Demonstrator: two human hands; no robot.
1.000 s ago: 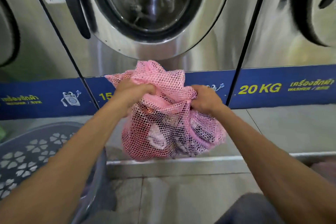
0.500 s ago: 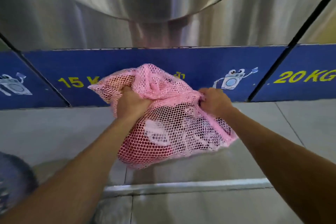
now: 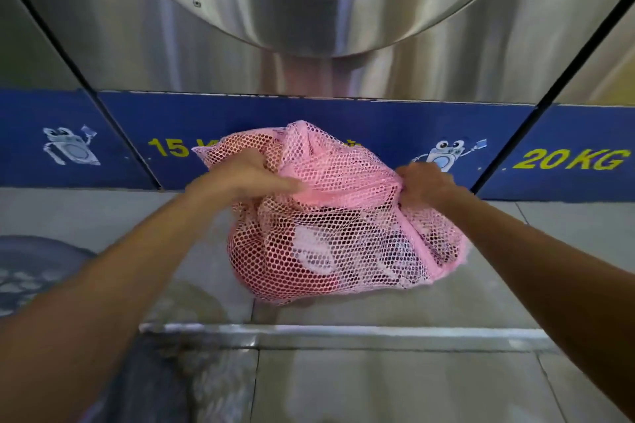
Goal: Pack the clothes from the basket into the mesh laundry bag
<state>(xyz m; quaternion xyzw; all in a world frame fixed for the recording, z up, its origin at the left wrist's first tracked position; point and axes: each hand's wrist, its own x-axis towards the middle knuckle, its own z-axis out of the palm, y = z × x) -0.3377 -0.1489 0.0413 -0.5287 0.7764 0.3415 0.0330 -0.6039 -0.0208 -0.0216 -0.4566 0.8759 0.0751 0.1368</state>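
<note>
Between the two hands the mesh laundry bag (image 3: 343, 216) is pink, a honeycomb net, with red, white and dark clothes (image 3: 309, 251) showing through. Beyond the hands, a blue band (image 3: 275, 120) with yellow lettering runs under silver steel washers (image 3: 171, 45). Left of the left hand (image 3: 247, 175), a grey-blue basket (image 3: 31, 268).

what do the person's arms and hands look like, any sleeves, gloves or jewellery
Both forearms are bare along all of their visible length: no sleeve shows. The left hand and right hand wear no gloves, and no watch, bracelet or ring can be seen. The left hand is somewhat motion-blurred, so small details on its fingers cannot be ruled out.
</note>
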